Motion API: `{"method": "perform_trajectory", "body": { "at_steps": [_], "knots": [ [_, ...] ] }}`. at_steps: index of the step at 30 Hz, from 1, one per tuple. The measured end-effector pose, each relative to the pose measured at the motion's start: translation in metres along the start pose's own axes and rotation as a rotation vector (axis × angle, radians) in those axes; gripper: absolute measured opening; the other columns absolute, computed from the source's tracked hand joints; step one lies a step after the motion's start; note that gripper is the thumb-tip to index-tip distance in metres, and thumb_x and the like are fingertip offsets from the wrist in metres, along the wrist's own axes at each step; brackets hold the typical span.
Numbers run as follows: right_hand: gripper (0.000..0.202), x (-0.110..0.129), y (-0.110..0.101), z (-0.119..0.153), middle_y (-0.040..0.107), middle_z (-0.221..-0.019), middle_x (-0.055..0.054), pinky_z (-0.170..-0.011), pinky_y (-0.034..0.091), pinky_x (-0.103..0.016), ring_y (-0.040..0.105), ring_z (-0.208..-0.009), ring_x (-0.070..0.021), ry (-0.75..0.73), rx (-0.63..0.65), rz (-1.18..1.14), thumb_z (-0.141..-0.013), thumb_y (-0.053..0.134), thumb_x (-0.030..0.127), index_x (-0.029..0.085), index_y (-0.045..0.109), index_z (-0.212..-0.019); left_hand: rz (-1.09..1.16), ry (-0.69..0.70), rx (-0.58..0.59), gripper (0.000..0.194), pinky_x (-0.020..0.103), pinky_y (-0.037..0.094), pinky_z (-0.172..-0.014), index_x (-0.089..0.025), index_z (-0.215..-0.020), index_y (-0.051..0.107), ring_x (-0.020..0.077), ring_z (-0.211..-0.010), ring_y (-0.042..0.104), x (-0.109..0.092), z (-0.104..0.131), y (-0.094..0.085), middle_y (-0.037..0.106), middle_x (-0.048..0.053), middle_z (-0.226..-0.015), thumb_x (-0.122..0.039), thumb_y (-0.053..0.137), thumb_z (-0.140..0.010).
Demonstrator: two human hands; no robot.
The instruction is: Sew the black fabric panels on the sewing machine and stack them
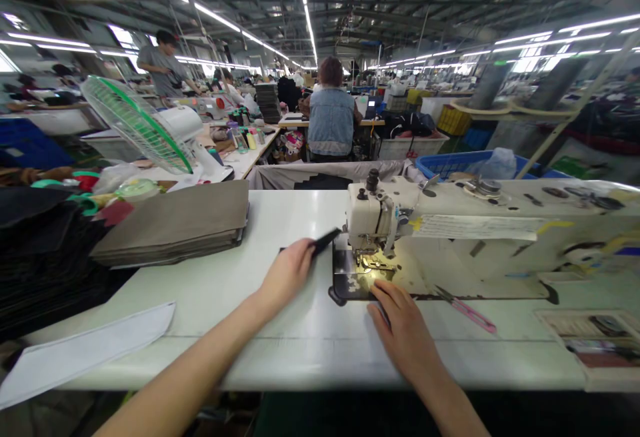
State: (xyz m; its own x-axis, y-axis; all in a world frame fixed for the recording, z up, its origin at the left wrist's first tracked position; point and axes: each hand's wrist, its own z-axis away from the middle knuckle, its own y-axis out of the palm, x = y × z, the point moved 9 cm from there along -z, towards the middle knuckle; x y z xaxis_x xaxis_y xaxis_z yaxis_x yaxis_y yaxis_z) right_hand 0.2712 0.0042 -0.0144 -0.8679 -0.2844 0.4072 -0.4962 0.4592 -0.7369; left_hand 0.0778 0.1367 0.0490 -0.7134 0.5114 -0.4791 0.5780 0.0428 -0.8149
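My left hand (293,265) is closed around a narrow black fabric piece (327,240), which points up and right to the left side of the sewing machine head (373,214). My right hand (400,314) lies at the front edge of the machine bed, its fingers stretched toward the lit needle plate (375,264). A dark sliver shows between its thumb and forefinger; I cannot make out what it is. Pink-handled scissors (470,310) rest on the table to the right of this hand.
A stack of grey-brown panels (185,224) sits at left, beside a dark pile (45,257). A white curved piece (90,350) lies at the front left. Beyond are a fan (145,124), a blue basket (470,160) and a seated person (331,114). A parts tray (595,344) is at right.
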Motion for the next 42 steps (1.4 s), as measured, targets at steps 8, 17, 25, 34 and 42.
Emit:
{"method": "perform_trajectory", "body": {
  "at_steps": [8,17,25,34,42],
  "knots": [
    [0.025,-0.001,-0.007,-0.006,0.069,-0.118,-0.014,-0.098,0.054,-0.049,0.063,-0.112,-0.0284,-0.003,-0.009,0.005,-0.1,0.049,0.025,0.016,0.067,-0.115,-0.114,0.184,-0.067,0.065,0.051,0.037,-0.115,-0.019,-0.138,0.054,0.0301,-0.135,0.047,0.008,0.023,-0.006,0.054,0.012,-0.144,-0.001,0.045,-0.076],
    [0.042,0.079,0.021,-0.04,0.058,-0.141,-0.016,-0.11,0.047,-0.041,0.054,-0.132,-0.024,-0.09,0.091,-0.112,-0.102,0.039,0.023,0.008,0.054,-0.138,-0.314,0.357,0.342,0.047,0.053,0.034,-0.116,-0.011,-0.127,0.058,0.0329,-0.137,0.045,-0.032,0.071,0.035,0.053,0.018,-0.143,-0.021,0.054,-0.082],
    [0.046,0.036,0.037,-0.013,0.051,-0.149,-0.017,-0.112,0.044,-0.052,0.048,-0.138,-0.0301,0.034,0.194,0.075,-0.097,0.046,0.02,0.01,0.053,-0.141,-0.298,0.287,0.368,0.064,0.055,0.022,-0.122,-0.017,-0.153,0.037,0.0312,-0.152,0.023,-0.013,0.077,0.046,0.03,0.014,-0.163,-0.044,0.049,-0.096],
    [0.035,0.012,0.007,-0.007,0.064,-0.133,-0.017,-0.107,0.05,-0.052,0.058,-0.126,-0.0293,-0.031,0.101,-0.004,-0.094,0.053,0.02,0.013,0.064,-0.127,-0.118,0.427,0.475,0.062,0.057,0.018,-0.122,-0.024,-0.155,0.034,0.0288,-0.151,0.026,-0.055,0.05,0.073,0.032,0.01,-0.162,-0.049,0.049,-0.1],
    [0.033,0.008,0.007,-0.012,0.065,-0.132,-0.017,-0.107,0.05,-0.053,0.058,-0.127,-0.0292,-0.022,0.076,-0.031,-0.095,0.053,0.019,0.015,0.064,-0.126,-0.123,0.426,0.492,0.063,0.055,0.017,-0.122,-0.023,-0.154,0.035,0.0275,-0.151,0.025,-0.052,0.043,0.073,0.03,0.009,-0.163,-0.048,0.05,-0.099]
  ]
}}
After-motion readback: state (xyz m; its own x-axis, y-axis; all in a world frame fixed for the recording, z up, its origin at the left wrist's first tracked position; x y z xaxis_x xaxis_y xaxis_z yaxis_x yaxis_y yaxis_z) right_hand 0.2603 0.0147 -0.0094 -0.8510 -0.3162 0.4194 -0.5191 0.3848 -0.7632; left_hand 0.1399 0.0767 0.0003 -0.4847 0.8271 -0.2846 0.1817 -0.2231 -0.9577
